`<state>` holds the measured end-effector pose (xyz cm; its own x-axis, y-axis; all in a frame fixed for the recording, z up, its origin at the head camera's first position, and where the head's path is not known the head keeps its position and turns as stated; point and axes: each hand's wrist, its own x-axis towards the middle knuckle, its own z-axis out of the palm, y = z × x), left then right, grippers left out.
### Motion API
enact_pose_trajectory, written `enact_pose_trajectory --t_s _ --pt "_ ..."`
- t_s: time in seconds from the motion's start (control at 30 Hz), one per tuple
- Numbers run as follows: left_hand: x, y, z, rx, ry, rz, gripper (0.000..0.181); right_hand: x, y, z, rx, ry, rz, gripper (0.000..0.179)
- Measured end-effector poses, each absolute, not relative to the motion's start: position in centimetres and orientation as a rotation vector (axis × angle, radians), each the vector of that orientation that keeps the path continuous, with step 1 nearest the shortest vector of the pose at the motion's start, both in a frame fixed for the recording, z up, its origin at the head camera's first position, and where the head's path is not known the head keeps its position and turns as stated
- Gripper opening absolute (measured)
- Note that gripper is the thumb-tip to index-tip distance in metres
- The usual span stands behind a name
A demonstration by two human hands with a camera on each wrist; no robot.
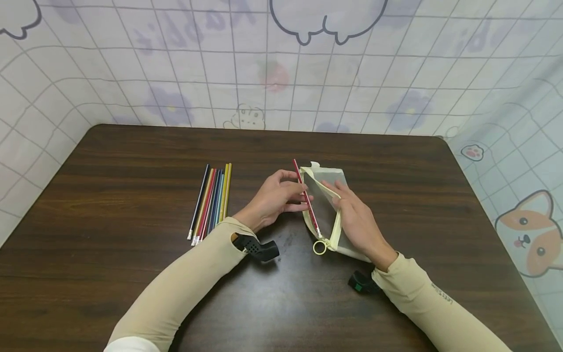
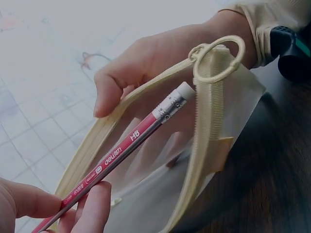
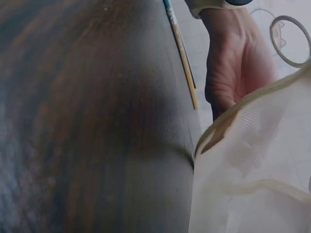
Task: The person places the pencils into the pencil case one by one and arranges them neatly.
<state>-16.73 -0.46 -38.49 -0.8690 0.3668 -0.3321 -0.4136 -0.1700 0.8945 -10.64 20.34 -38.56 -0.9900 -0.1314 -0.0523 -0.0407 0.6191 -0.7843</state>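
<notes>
Left grip [image 1: 278, 196] pinches the red pencil [image 2: 121, 154] mid-shaft, sensibly: it looks light, stiff; right grip [image 1: 358, 217] holds the soft-looking pouch [image 1: 331, 174].

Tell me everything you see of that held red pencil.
The red pencil has "deli" and "HB" print, a silvery, metal-looking ferrule and a white eraser. The left hand pinches it aslant at the open mouth of the zip pouch, eraser end near the ring pull; contact with the pouch is unclear.

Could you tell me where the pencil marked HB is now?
The HB pencil is just right of centre in the head view, held by the left hand at the open mouth of the pouch.
</notes>
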Motion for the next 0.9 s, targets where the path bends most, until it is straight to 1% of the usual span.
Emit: enact_pose_trajectory --t_s 0.43,0.67,0.9 --pt "-16.3 0.1 -38.8 -0.097 1.574 2.028 0.048 -10.6 20.4 -38.4 -0.152 2.764 -1.266 0.051" --pt "-15.5 0.7 -38.3 -0.013 1.57 1.951 0.051 -10.7 20.4 -38.3 -0.179 2.794 -1.247 0.052" --pt "-16.0 1.1 -38.5 -0.034 1.581 1.987 0.048 -10.4 19.9 -38.1 -0.226 2.776 -1.225 0.054"
